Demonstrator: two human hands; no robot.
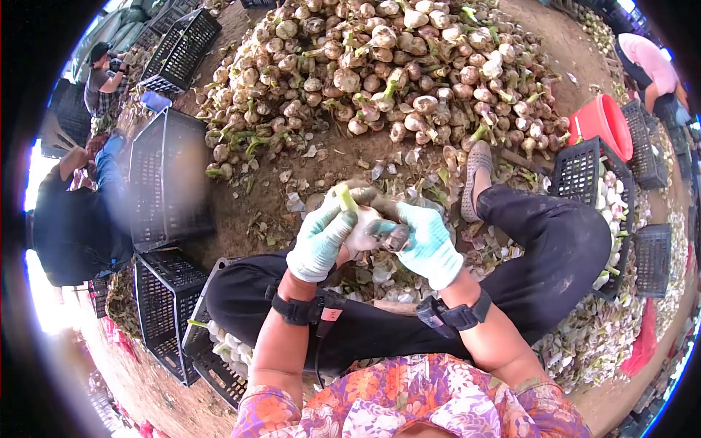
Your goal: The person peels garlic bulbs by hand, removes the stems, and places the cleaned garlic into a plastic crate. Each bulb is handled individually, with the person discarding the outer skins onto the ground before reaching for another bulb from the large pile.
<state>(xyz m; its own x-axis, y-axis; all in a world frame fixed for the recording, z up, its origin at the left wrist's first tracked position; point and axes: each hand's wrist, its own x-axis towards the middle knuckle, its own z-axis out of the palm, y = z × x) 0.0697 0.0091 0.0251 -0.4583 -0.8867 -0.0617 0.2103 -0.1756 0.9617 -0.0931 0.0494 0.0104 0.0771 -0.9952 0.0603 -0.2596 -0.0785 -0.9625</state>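
Observation:
In front of my lap, a white garlic bulb (361, 235) with a short green stem is held between my two gloved hands. My left hand (321, 237) is closed round the bulb and the base of its stem. From the other side, my right hand (425, 239) presses its dirty fingertips against the bulb. Both gloves are pale mint with soil-stained fingers. Just beyond the hands lies a big heap of unpeeled garlic (380, 73) with brown skins and cut green stems.
Black crates with peeled white garlic stand at my right (577, 175) and left (226, 372). Other black crates (171, 175) are farther left, with people (80, 204) beside them. A red bucket (602, 128) stands right. Shed skins (591, 343) litter the ground.

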